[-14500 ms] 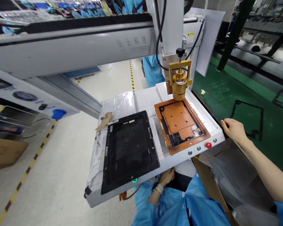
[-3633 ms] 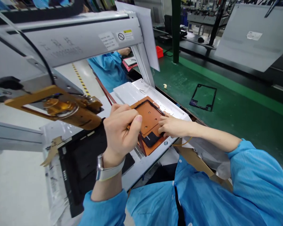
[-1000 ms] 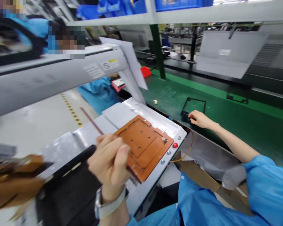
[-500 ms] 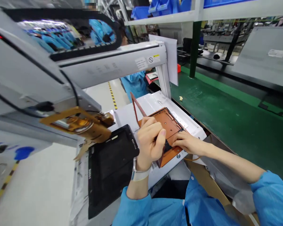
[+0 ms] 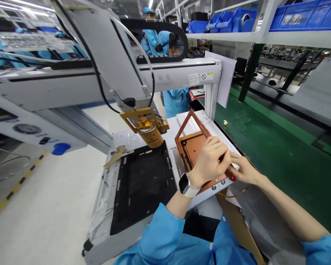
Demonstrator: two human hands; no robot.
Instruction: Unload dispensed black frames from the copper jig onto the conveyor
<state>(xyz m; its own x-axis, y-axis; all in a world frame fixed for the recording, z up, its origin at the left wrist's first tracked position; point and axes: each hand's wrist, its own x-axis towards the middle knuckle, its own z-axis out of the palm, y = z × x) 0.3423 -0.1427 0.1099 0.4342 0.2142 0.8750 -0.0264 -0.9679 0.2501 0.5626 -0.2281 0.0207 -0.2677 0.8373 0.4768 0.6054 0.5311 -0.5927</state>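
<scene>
My left hand (image 5: 209,161), a watch on its wrist, is closed on the near edge of a thin orange hinged frame (image 5: 191,120) that is tilted up over the orange fixture (image 5: 192,147). A black frame part lies seated in that fixture. Beside it, my right hand (image 5: 245,172) rests on the fixture's near right corner next to the red button (image 5: 232,179). Its fingers lie stretched out and their tips are hidden behind my left hand.
A black fixture (image 5: 143,176) lies left of the orange one on the white machine bed (image 5: 105,198). The brass dispensing head (image 5: 148,129) hangs over its far edge. A green conveyor belt (image 5: 267,147) runs on the right. Co-workers in blue coats stand behind the gantry.
One second ago my right hand was out at a black frame on the green belt; it has come back to the fixture's near corner. My left hand still holds the orange frame raised.
</scene>
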